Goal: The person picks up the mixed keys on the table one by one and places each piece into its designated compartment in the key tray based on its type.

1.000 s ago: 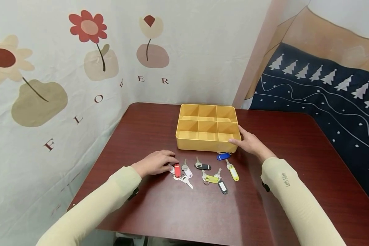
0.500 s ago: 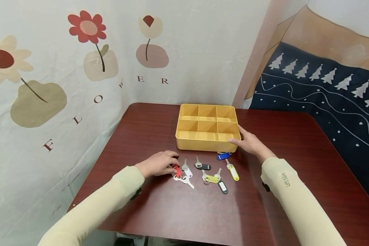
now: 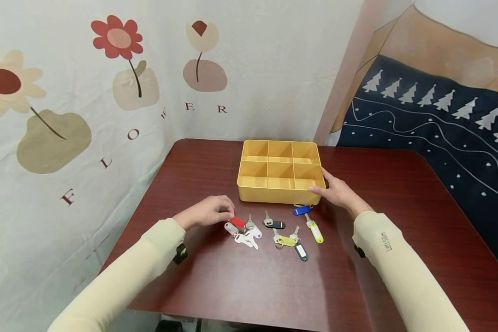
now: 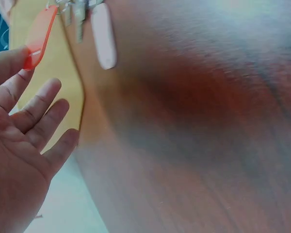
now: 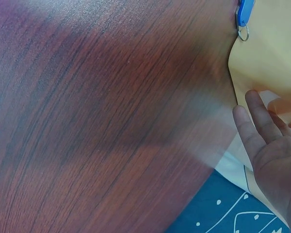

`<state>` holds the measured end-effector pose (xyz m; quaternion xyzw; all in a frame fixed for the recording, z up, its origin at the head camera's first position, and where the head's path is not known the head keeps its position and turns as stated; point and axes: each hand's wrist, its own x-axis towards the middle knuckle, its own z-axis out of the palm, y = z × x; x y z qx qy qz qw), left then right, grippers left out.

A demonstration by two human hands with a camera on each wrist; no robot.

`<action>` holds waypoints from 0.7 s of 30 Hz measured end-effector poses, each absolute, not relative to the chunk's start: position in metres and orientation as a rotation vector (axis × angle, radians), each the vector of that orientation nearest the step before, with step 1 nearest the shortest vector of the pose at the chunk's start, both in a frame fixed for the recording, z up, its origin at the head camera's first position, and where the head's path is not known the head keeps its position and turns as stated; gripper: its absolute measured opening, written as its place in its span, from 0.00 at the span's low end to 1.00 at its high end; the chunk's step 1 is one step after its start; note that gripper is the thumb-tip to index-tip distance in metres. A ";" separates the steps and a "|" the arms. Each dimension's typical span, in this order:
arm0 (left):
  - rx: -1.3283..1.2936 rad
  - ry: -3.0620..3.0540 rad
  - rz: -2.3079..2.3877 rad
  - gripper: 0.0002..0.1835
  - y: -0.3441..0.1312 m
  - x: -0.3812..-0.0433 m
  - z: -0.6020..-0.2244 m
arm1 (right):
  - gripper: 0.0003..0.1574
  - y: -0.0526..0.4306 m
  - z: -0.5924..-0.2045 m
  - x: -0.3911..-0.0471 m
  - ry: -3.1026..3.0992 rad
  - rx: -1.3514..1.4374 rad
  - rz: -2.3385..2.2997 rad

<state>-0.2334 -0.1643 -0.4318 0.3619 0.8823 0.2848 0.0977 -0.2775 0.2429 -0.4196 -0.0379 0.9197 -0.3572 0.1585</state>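
Note:
My left hand pinches the end of a red key tag between thumb and forefinger. In the left wrist view that red tag is tilted, and the other fingers spread apart beneath it. Silver keys and white tags lie close beside it on the table. My right hand holds the front right corner of a yellow box, thumb at the front and fingers along the side. The box has several compartments, with no keys showing in them.
In front of the box lie more tagged keys: a blue tag right at its front wall, a yellow tag, a yellow-green tag and black tags. The brown table meets a curtain at the back.
My left hand has taken hold of the red tag and drawn slightly back and up, turning the tag and uncovering a white one. The right hand and the box stay put.

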 end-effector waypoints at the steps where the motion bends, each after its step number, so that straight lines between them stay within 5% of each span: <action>1: 1.045 2.607 0.879 0.04 -0.165 -0.234 -0.429 | 0.68 0.243 -0.419 -0.278 2.630 -0.109 -1.021; 21: 0.734 2.588 1.301 0.06 -0.166 -0.259 -0.388 | 0.68 0.242 -0.420 -0.276 2.611 -0.095 -1.040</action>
